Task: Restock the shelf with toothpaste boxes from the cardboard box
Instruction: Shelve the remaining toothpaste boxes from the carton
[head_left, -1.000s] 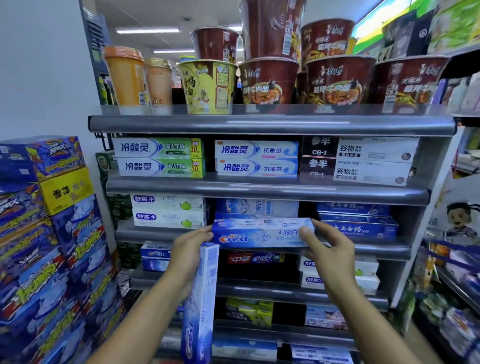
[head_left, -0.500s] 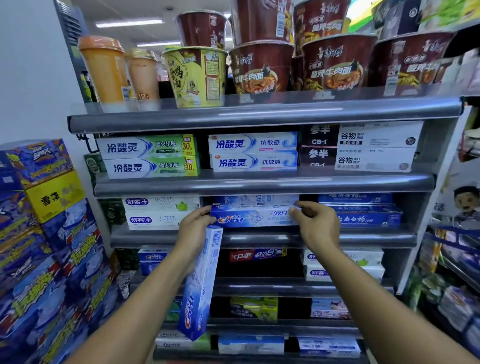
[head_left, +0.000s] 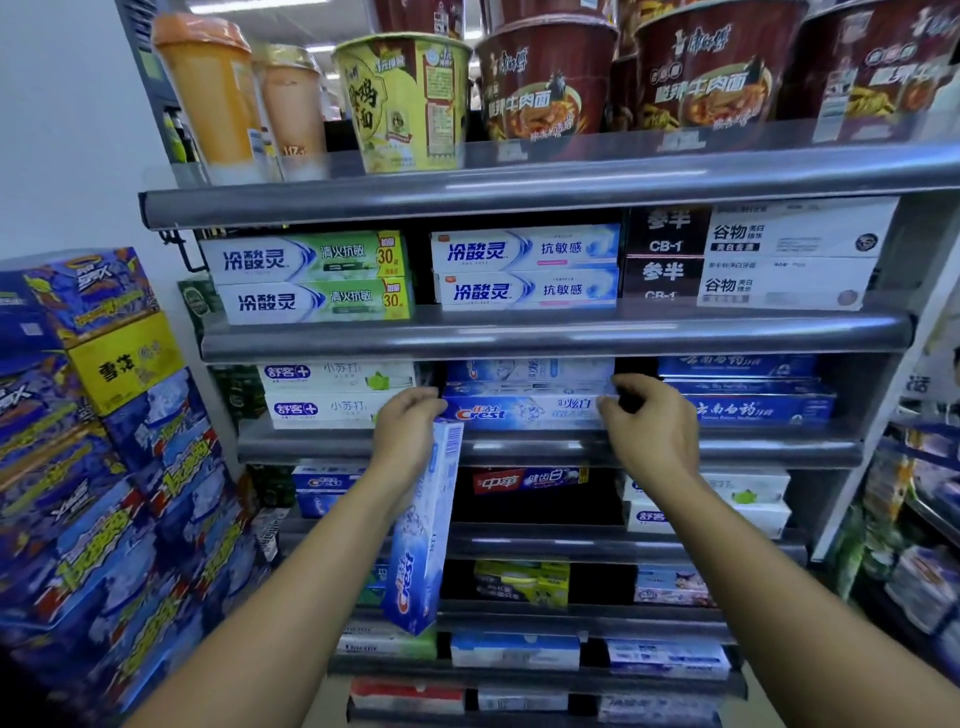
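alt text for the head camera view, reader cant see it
A left hand and a right hand steady a blue toothpaste box at its ends on a middle store shelf; the left hand also grips a second box hanging down. Noodle cups stand on the top shelf.

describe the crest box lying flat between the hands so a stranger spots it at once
On the grey shelf rack, find the third shelf down, middle stack. The flat Crest box lies at the front, logo outward, left hand and right hand at its ends; the upright Crest box hangs from the left hand.
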